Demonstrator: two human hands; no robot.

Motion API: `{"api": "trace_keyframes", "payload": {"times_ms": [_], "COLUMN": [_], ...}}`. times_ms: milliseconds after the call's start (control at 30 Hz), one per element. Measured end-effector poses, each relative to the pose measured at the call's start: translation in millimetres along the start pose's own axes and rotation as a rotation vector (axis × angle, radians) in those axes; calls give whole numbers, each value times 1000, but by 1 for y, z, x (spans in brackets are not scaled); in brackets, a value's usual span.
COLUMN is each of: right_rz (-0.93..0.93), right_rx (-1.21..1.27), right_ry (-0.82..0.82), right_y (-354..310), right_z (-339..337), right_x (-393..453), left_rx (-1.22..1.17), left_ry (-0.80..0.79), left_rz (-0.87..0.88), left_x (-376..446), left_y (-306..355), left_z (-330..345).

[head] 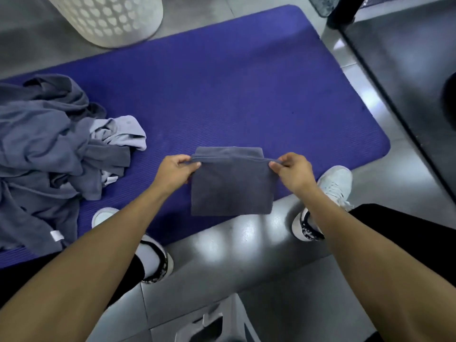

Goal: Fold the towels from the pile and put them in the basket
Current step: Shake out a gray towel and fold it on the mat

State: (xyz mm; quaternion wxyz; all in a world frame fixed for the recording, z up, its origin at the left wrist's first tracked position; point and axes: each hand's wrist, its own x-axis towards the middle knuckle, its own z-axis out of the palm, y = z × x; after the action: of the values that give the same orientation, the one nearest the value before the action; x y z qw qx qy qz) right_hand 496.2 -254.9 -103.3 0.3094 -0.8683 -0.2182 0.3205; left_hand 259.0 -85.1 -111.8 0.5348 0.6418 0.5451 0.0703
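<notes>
From the head view I see both hands holding 1 folded dark grey towel [232, 186] up in front of me. My left hand [175, 171] pinches its upper left corner, thumb and fingers curled onto the stacked edges, and my right hand [292, 172] pinches the upper right corner the same way. The towel hangs from that top edge as a near-square panel; a rear layer shows just above the pinched line, and I cannot tell how many layers sit behind it. Its lower edge hangs over the near rim of the blue mat [234, 90] and the grey tiled floor [246, 272].

The pile of towels [47, 154] lies crumpled on the left part of the mat, mostly dark grey with 1 paler lilac piece [121, 132] on its right side; the frame edge cuts the pile off on the left. The white perforated basket [108, 18] stands on the floor past the far edge of the mat, well apart from the held towel, with its top cropped so its contents are hidden.

My 2 white shoes show below my forearms, the left shoe [154, 257] partly covered by my arm, the right shoe [333, 186] at the mat's corner. A dark cabinet or appliance [407, 70] at right is blurred. A pale object at the bottom edge is cut off and unclear.
</notes>
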Motion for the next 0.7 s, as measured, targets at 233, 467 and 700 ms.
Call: {"api": "trace_keyframes", "payload": {"times_ms": [233, 467, 700], "right_rz": [31, 31, -687], "right_rx": [24, 13, -537], "right_ry": [-6, 22, -47], "right_y": [-6, 7, 33], "right_z": [32, 59, 110], "right_x": [76, 94, 68], "left_rx": [93, 40, 806], "left_ry": [90, 212, 56], "left_rz": [-33, -56, 542], "left_x": [83, 100, 74], "left_y": [-15, -42, -53], "left_z": [23, 37, 90]}}
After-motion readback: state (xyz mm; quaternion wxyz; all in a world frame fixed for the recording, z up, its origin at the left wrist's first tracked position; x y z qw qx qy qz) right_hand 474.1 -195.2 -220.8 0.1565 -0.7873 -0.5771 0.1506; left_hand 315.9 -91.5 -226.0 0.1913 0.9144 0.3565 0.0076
